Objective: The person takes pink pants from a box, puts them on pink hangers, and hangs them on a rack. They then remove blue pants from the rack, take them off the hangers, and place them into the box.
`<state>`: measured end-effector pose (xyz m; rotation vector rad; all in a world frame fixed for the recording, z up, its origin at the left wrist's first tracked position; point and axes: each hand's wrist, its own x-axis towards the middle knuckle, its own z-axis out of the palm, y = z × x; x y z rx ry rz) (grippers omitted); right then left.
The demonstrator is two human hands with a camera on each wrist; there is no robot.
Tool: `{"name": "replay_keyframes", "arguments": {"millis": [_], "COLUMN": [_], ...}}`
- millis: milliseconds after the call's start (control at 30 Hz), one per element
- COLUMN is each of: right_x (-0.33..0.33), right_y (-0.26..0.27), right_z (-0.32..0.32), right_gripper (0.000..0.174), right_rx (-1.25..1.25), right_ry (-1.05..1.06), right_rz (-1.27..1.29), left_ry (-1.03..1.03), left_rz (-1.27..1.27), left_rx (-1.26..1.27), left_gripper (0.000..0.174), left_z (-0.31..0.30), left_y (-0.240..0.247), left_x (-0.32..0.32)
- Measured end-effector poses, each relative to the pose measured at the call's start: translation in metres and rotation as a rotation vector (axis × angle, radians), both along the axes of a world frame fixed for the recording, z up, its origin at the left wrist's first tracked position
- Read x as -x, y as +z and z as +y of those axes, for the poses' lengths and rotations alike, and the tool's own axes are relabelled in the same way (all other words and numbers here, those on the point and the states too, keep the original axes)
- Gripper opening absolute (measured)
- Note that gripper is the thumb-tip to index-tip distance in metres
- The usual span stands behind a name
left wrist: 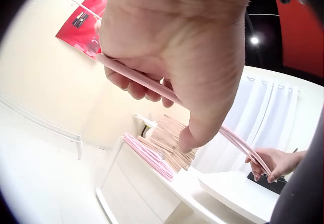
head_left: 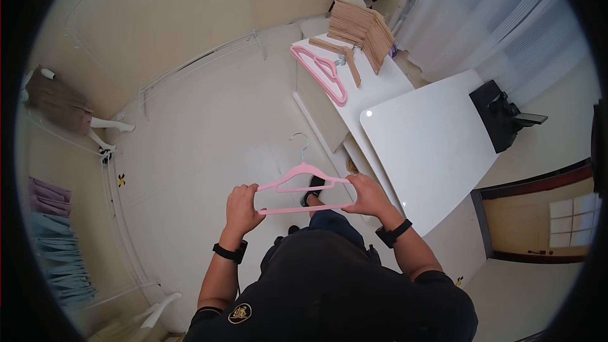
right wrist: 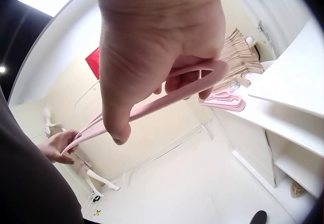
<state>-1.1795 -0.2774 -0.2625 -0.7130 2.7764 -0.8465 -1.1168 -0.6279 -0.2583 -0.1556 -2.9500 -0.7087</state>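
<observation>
Head view: the left hand (head_left: 242,210) and right hand (head_left: 370,195) grip opposite ends of one pink hanger (head_left: 304,170), held hook up beside the table (head_left: 373,92). It is in hand and carries no garment; other pink hangers (head_left: 341,97) lie on the table, wooden hangers (head_left: 358,22) beside them.

Left wrist view: the left thumb and fingers hold one end of the hanger, away from the table.

Right wrist view: the right hand's thumb and fingers clasp the other end, apart from the table.

Clothes shop: mannequin (head_left: 113,125), racked garments (head_left: 62,256).
</observation>
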Motion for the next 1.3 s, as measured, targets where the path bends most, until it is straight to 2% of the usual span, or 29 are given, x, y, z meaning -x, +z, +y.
{"name": "replay_keyframes", "arguments": {"millis": [167, 433, 633, 900, 1100, 1233, 1300], "right_x": [0.079, 0.196, 0.227, 0.263, 0.311, 0.338, 0.352], "right_y": [-0.030, -0.038, -0.060, -0.083, -0.100, -0.110, -0.111], "right_z": [0.005, 0.016, 0.029, 0.018, -0.017, -0.053, -0.069], "right_gripper": [0.068, 0.069, 0.069, 0.071, 0.076, 0.079, 0.084], "right_rx": [0.095, 0.181, 0.214, 0.058, -0.073, -0.151, -0.200], "right_ry": [-0.005, -0.086, -0.203, -0.374, -0.597, -0.740, -0.832], "right_rz": [0.013, 0.071, -0.014, -0.107, -0.108, -0.166, -0.290], "left_ry": [-0.048, -0.126, -0.260, -0.455, -0.628, -0.727, -0.805], "left_rz": [0.014, 0.008, -0.054, -0.105, -0.033, -0.134, -0.161], "left_rx": [0.076, 0.257, 0.248, 0.328, 0.307, 0.336, 0.403], "left_gripper": [0.055, 0.058, 0.056, 0.060, 0.066, 0.066, 0.068], "left_z": [0.002, 0.015, 0.026, 0.026, 0.020, 0.015, 0.016], "left_y": [0.010, 0.029, 0.010, -0.029, -0.067, -0.100, -0.113], "left_x": [0.091, 0.231, 0.315, 0.419, 0.522, 0.593, 0.625]}}
